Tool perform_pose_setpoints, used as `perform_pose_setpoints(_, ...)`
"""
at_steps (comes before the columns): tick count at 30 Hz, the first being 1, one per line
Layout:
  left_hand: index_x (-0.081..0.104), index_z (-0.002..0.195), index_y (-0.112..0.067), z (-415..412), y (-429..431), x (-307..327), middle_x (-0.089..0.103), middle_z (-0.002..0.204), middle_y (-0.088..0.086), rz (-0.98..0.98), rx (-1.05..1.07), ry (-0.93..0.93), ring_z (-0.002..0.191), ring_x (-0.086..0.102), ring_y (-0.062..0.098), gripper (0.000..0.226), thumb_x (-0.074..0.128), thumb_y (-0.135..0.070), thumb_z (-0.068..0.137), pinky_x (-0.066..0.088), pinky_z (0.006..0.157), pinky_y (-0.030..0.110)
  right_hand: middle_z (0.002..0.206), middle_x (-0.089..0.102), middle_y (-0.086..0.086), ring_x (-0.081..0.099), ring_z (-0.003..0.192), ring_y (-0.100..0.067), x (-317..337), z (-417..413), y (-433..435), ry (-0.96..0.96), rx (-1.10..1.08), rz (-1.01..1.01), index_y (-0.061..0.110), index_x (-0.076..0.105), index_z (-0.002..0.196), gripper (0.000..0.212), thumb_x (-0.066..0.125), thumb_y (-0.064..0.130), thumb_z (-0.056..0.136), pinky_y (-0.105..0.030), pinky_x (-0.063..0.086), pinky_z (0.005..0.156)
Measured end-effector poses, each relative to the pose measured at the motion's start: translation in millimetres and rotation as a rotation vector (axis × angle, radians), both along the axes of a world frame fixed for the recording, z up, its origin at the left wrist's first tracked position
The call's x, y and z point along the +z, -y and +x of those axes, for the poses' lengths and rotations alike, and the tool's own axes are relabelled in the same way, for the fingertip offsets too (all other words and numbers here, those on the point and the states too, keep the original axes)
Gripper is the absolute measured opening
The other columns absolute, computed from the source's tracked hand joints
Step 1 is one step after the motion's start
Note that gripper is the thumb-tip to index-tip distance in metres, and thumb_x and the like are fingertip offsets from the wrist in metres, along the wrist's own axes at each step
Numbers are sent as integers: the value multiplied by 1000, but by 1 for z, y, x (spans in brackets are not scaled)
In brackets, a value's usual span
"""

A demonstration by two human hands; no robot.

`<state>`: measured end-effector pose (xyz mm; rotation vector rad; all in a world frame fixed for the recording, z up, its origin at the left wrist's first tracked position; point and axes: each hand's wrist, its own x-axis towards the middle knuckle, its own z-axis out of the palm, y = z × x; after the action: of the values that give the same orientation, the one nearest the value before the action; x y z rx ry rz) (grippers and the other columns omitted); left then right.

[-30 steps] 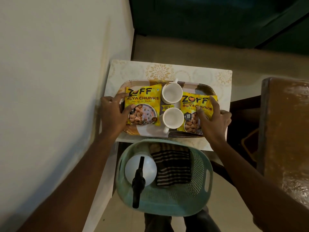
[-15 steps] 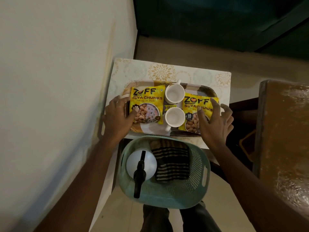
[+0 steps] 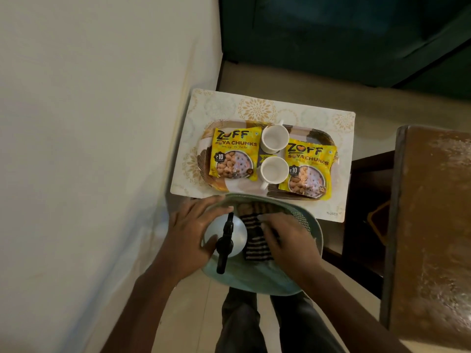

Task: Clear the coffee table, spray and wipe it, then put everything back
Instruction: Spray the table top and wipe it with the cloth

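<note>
The coffee table (image 3: 254, 108) has a white and gold patterned top. On it sits a tray (image 3: 328, 138) with two yellow soya chunk packets (image 3: 234, 155) (image 3: 305, 169) and two white cups (image 3: 274, 137) (image 3: 274, 169) between them. In front of the table a teal basket (image 3: 254, 278) holds a white spray bottle (image 3: 237, 230) with a black nozzle and a striped cloth (image 3: 254, 240). My left hand (image 3: 188, 233) wraps around the bottle, thumb and fingers on opposite sides. Palm down, my right hand (image 3: 290, 240) lies on the cloth; its grip is hidden.
A pale wall (image 3: 89, 149) runs close along the table's left side. A brown wooden piece of furniture (image 3: 433, 225) stands at the right, with a dark gap between it and the table. Dark green furniture (image 3: 356, 34) is behind. My legs are under the basket.
Both hands left the tray's sides and came back to the basket, the left onto the spray bottle, the right onto the striped cloth. The tray stays on the table.
</note>
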<state>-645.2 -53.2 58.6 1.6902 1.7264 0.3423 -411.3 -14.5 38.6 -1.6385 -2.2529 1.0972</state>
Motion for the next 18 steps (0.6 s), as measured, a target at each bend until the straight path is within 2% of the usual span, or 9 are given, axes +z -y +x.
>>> perform_pose_setpoints(3,47,143,-40,2,8,0,41,153,-16,55,-89,-101,132,35,15,86,86,-24,68,24,93,33,150,40,-3,34,137,-25,-25,0,1,280,169,-170,22,36,150,53,50,27,99,-40,35,108)
perform_pose_setpoints(4,45,144,-40,2,8,1,42,153,-15,73,-104,-115,130,35,15,88,85,-29,67,24,91,33,157,30,-4,26,143,-26,-31,-1,-2,335,193,-182,23,25,155,62,52,28,99,-41,30,113)
perform_pose_setpoints(6,44,145,-38,6,11,0,43,152,-15,91,-106,-117,128,36,15,91,85,-45,64,24,89,33,159,23,-2,21,145,-27,-39,-3,-3,383,210,-166,24,17,157,73,56,30,96,-41,26,115)
perform_pose_setpoints(10,57,135,-30,16,13,-4,58,137,-10,49,-26,-14,122,46,18,88,71,-73,59,28,86,35,152,34,-6,32,138,-29,-49,-5,-2,444,197,-100,21,25,153,76,65,31,89,-41,30,111)
perform_pose_setpoints(12,61,130,-27,19,15,-6,65,122,-9,50,14,16,114,53,18,84,64,-77,61,26,83,33,145,42,-10,36,133,-30,-52,-7,-3,493,215,-68,17,36,146,67,66,32,88,-40,30,109)
perform_pose_setpoints(16,63,124,-28,22,22,-7,65,99,-18,82,96,56,100,57,9,83,65,-79,59,25,80,26,125,58,-10,44,121,-29,-47,-13,-5,545,292,36,12,62,117,34,65,26,86,-38,36,98)
perform_pose_setpoints(18,65,120,-23,25,24,-5,66,93,-18,79,149,88,96,62,12,83,70,-77,57,28,82,30,121,58,-10,45,118,-29,-42,-11,-6,551,341,62,14,66,108,32,67,32,82,-39,38,95)
